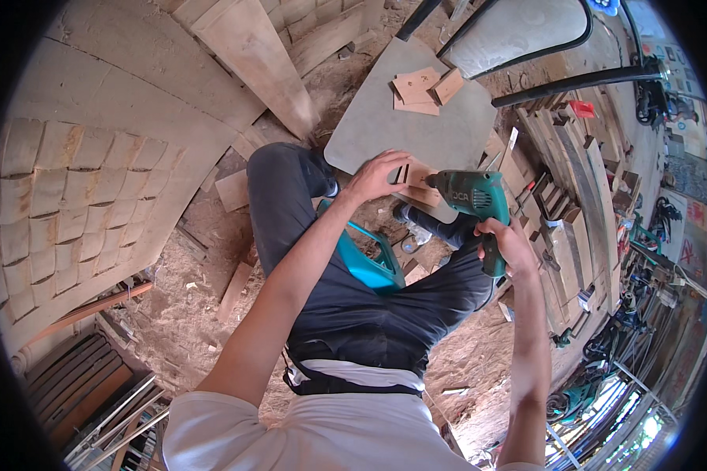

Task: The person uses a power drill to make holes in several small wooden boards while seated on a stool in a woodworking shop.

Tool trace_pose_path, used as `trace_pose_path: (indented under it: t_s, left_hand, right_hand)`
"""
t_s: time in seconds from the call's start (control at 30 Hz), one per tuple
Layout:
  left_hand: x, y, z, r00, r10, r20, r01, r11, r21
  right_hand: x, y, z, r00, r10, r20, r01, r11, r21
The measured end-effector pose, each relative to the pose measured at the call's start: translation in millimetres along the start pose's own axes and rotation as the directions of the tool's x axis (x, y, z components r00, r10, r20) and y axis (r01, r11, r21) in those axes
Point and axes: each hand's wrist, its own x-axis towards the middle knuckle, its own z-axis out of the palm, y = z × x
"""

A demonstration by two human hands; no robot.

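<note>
My right hand (507,245) is wrapped round the handle of a green power drill (473,193). The drill points left, its front end at a small wooden block (422,185); whether the bit is in the wood I cannot make out. My left hand (379,176) grips the left end of that block, fingers over its top, near dark slots in it. Beneath both lies the near edge of a grey board (412,110). Farther back on this board are several flat wooden pieces (416,91) and a small block (447,86).
I sit on a teal plastic stool (365,263). Stacked timber strips (569,196) lie to the right. A padded chair part with a black frame (518,35) stands at the back. Carved wooden panels (71,204) lean on the left. Sawdust and offcuts (234,292) cover the floor.
</note>
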Motion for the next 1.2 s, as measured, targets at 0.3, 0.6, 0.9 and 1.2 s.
trace_pose_path:
  t_s: [0.3, 0.6, 0.9, 1.2]
  left_hand:
    - [-2.0, 1.6, 3.8, 1.000, -0.012, 0.011, 0.011, 1.000, 0.001]
    - [-2.6, -0.4, 3.3, 1.000, -0.009, 0.014, 0.009, 1.000, 0.004]
    - [-2.5, 3.3, 2.8, 1.000, -0.023, 0.016, 0.023, 1.000, -0.002]
    - [-2.1, 2.9, 3.3, 0.999, -0.030, 0.020, 0.030, 1.000, -0.003]
  right_hand:
    - [-1.4, -0.8, -0.9, 1.000, 0.005, -0.004, -0.006, 1.000, -0.014]
    - [-4.6, -3.5, 2.4, 1.000, 0.009, -0.009, -0.009, 1.000, -0.012]
    - [-1.6, -2.4, -0.3, 1.000, 0.019, -0.010, -0.019, 0.999, -0.026]
    - [-1.0, -1.7, -0.5, 0.999, 0.034, -0.006, -0.034, 0.997, -0.066]
